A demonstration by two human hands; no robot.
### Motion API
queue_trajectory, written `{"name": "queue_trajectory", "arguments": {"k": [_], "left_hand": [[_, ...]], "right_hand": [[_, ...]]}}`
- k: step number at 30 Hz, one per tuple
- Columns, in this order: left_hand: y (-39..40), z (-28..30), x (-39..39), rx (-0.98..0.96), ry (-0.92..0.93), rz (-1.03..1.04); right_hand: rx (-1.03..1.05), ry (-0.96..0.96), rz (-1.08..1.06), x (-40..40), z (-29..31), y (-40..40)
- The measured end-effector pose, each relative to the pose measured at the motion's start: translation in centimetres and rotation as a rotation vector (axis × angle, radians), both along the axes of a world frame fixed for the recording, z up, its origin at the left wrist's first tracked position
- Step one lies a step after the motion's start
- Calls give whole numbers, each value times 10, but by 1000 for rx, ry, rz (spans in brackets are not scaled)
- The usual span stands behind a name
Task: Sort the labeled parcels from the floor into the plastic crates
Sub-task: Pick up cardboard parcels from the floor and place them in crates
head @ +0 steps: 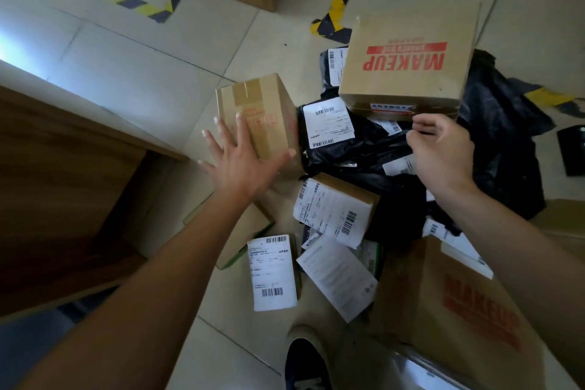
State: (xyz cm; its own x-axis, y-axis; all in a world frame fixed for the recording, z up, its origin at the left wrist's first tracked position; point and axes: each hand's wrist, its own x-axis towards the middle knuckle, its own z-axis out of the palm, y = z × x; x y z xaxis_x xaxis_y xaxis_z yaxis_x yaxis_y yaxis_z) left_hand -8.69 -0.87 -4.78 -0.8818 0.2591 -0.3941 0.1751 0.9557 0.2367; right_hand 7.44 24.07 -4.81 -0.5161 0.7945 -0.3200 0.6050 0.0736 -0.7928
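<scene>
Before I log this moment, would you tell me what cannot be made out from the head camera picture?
- Plastic crates: none in the head view, outside the frame.
- Label text on the black bag: too small to read.
- Right hand fingertips: curled at the MAKEUP box edge, grip hidden.
- Red print on the small box: partly covered by the left hand.
- Lower MAKEUP box: blurred, cut off by the arm and frame edge.

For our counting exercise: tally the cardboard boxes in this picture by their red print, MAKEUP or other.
MAKEUP boxes: 2, the far one and the near one.
Small box with other red print: 1.
Total: 3.
</scene>
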Motion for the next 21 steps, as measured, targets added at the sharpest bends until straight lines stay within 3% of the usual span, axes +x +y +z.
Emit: {"name": "queue_trajectory", "arguments": {"k": [4, 14, 21], "left_hand": [[5, -7, -8, 25, -67, 52], [10, -1, -16, 149, -86, 198], [-45, 19, -25, 630, -34, 597]], "right_hand": [[2, -5, 31, -17, -9, -5], [83, -56, 442, -48, -16, -44], [115, -69, 579, -54, -14, -57]]}}
